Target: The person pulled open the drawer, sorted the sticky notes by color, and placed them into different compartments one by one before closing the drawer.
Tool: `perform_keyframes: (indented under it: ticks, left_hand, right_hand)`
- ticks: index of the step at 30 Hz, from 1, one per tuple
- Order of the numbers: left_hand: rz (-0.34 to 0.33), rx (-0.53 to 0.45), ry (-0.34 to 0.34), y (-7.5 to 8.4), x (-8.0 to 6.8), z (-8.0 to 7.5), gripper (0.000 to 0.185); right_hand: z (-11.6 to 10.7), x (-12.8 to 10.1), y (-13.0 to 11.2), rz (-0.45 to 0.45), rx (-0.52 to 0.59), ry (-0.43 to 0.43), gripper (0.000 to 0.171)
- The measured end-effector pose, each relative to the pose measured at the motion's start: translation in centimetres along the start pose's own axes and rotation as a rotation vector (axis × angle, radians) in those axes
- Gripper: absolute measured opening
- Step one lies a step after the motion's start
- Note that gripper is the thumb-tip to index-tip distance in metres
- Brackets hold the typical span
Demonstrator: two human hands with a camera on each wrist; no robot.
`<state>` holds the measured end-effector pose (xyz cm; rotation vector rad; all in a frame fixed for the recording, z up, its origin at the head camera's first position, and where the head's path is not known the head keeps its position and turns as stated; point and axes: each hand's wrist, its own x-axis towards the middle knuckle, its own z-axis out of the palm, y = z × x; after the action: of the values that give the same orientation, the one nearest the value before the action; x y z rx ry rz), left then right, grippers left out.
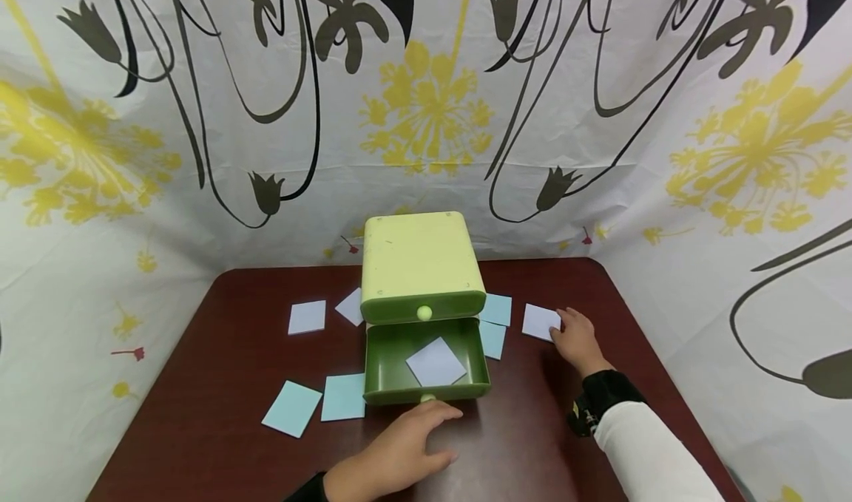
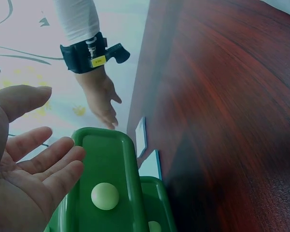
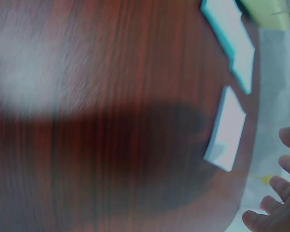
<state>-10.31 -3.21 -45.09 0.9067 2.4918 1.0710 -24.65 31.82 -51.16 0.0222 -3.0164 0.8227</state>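
A small drawer cabinet point(image 1: 422, 258) with a pale yellow-green top and green fronts stands at the back middle of the table. Its lower drawer point(image 1: 384, 354) is pulled out, and a pale lavender pad of sticky notes point(image 1: 435, 363) lies inside. My left hand point(image 1: 402, 446) hovers just in front of that drawer's knob, fingers extended and holding nothing. On the right, my right hand point(image 1: 577, 341) reaches over the edge of another lavender pad point(image 1: 541, 321) lying on the table. In the right wrist view its fingers point(image 3: 282, 188) are spread apart beside that pad point(image 3: 227, 133).
Two light blue pads point(image 1: 495, 310) lie against the cabinet's right side. To its left are lavender pads point(image 1: 307, 317) and, nearer me, light blue pads point(image 1: 291, 409). Patterned cloth point(image 1: 426, 191) hangs around the back and sides of the dark red table point(image 1: 220, 406).
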Motion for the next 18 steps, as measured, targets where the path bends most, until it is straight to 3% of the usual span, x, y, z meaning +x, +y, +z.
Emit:
perform_keyframes:
  ticks: [5, 14, 18]
  left_hand:
    - [-0.017, 0.001, -0.026, -0.4, 0.2, 0.2, 0.044]
    - [-0.027, 0.012, -0.068, -1.0, 0.4, 0.4, 0.047]
    - [0.022, 0.04, -0.07, -1.0, 0.5, 0.6, 0.048]
  right_hand:
    - [0.2, 0.3, 1.2, -0.002, -0.057, -0.047, 0.055]
    - [1.3, 1.0, 2.8, 0.103, -0.056, -0.158, 0.06]
    - [1.8, 1.2, 2.8, 0.134, -0.048, -0.169, 0.06]
